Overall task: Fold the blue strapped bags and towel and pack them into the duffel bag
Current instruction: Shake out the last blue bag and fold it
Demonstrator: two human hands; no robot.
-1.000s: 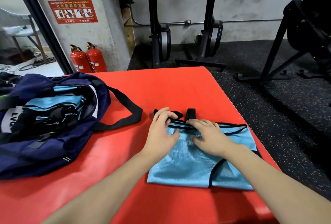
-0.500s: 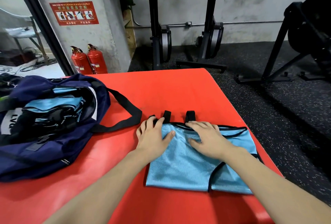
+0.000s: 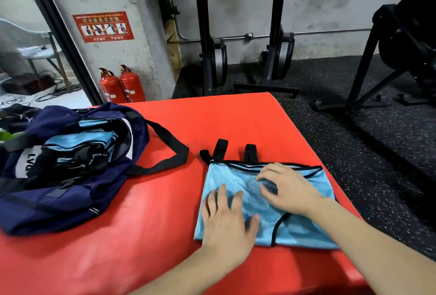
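A light blue strapped bag lies flat on the red table, toward its right and near edge, folded into a rough rectangle with black trim. Its black straps project from the far edge onto the table surface. Both hands rest on top of this bag. The left hand lies palm down on the near left portion, fingers straight and spread, pressing the fabric and gripping nothing; its outline is somewhat blurred. The right hand sits farther and to the right, over the middle of the bag, fingers bent at the knuckles with the tips touching the fabric; no fold or strap is seen pinched between them. The straps lie beyond both hands, clear of the fingers. The navy duffel bag stands open on the left of the table, well apart from the hands, with blue fabric items visible inside it. Its black carry strap loops out on the table toward the folded bag without touching it. Two red fire extinguishers stand on the floor beyond the table's far edge.
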